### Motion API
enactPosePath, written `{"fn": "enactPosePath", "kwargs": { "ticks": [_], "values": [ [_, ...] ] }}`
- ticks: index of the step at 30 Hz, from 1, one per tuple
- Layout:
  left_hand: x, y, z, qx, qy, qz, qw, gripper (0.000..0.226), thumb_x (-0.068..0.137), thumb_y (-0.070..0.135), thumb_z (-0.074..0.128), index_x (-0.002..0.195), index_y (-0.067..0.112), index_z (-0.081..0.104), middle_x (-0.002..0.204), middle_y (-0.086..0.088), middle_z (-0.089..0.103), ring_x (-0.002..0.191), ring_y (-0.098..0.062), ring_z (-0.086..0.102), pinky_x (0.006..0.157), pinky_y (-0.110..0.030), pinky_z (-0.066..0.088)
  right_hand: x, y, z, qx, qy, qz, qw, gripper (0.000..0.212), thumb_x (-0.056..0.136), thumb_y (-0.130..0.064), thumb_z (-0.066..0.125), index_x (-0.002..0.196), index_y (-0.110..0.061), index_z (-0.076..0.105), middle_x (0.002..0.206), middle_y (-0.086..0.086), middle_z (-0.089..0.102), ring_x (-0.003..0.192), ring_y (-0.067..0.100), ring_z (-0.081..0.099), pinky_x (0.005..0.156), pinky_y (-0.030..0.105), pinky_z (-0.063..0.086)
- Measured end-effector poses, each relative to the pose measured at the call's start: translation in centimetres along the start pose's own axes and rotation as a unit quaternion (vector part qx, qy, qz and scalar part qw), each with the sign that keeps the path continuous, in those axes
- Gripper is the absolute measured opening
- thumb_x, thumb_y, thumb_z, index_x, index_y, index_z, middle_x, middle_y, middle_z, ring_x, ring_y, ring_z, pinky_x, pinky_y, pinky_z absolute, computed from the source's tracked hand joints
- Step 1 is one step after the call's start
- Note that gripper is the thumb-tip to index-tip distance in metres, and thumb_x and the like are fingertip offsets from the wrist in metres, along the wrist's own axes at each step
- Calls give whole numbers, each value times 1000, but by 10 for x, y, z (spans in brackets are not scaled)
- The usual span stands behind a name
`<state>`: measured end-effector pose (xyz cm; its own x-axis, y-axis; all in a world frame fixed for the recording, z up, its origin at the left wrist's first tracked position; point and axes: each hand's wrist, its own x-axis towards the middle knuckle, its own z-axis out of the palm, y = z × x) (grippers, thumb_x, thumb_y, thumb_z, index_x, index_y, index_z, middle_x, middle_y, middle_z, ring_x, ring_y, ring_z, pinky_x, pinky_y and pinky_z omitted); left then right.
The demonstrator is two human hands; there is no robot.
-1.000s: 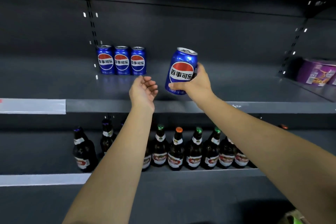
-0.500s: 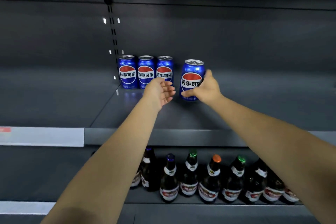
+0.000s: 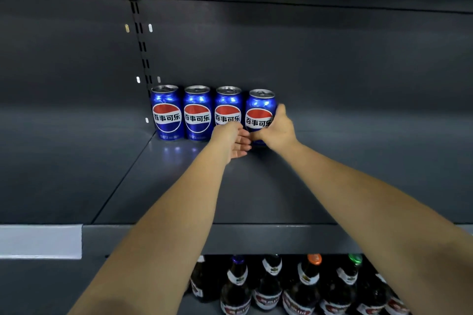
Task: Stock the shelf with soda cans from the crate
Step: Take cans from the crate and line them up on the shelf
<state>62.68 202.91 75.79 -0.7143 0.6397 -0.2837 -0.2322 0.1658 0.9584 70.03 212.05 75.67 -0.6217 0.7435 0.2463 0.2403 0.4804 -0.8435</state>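
In the head view I see the right hand (image 3: 277,130) holding a blue metal soda can (image 3: 259,107) with a round red, white and blue logo. The thumb lies on the right side of the can and the other fingers curl around its lower front. The can is upright at the back of the dark grey metal shelf (image 3: 332,174), just beside three other blue soda cans (image 3: 197,112), at the right end of their row. Its base is hidden by the hand.

The left hand (image 3: 231,139) is just left of the right one, in front of the third can. Its fingers (image 3: 243,140) are loosely straight and hold nothing.

Under the shelf stand dark glass bottles (image 3: 307,286) with coloured caps. A white label strip (image 3: 41,240) sits on the shelf edge at the left.
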Motion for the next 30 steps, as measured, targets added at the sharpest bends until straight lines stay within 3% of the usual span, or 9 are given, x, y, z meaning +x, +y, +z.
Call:
{"fn": "enactPosePath", "kwargs": {
  "ticks": [2, 6, 9, 15, 22, 30],
  "values": [
    [1, 0, 0, 9, -9, -4, 1000, 32, 97, 17, 39, 72, 5, 53, 67, -9, 53, 58, -19, 52, 54, -27, 44, 7, 2, 4, 8, 6, 3, 1000, 69, 65, -6, 82, 118, -8, 38, 101, -1, 54, 89, 16, 52, 68, 22, 40],
    [5, 0, 2, 40, -16, -2, 999, 27, 95, 16, 43, 72, 6, 54, 66, -8, 55, 56, -18, 53, 51, -25, 44, 16, 12, 13, 21, 44, -10, 999, 64, 69, -10, 79, 118, -8, 38, 98, -1, 56, 86, 15, 54, 59, 17, 38],
    [9, -3, 1, 40, -6, 1, 999, 27, 95, 16, 45, 72, 5, 54, 65, -9, 56, 54, -17, 53, 43, -20, 45, 18, 21, 21, 49, 47, -12, 998, 66, 69, -12, 80, 121, -11, 39, 110, 3, 58, 95, 16, 55, 73, 23, 41],
    [11, -7, 1, 33, -1, 17, 999, 25, 95, 16, 48, 73, 5, 56, 65, -9, 56, 51, -15, 54, 39, -16, 44, 23, 26, 23, 22, 56, -23, 998, 80, 68, -16, 81, 134, -12, 37, 128, 10, 40, 120, 25, 44, 90, 24, 35],
    [10, -6, -1, 22, 10, 13, 1000, 20, 93, 9, 47, 77, 3, 57, 65, -11, 57, 53, -18, 55, 38, -17, 45, 18, 25, 15, 83, 43, 2, 996, 84, 66, -9, 84, 133, -11, 34, 125, 3, 54, 100, 8, 49, 82, 19, 38],
    [8, -6, -1, 18, 10, 14, 1000, 20, 93, 10, 48, 77, 3, 58, 65, -11, 58, 53, -18, 56, 39, -18, 45, 19, 26, 15, 102, 25, 14, 994, 76, 68, -6, 81, 130, -12, 37, 121, 1, 56, 101, 11, 51, 83, 22, 40]
  ]
}}
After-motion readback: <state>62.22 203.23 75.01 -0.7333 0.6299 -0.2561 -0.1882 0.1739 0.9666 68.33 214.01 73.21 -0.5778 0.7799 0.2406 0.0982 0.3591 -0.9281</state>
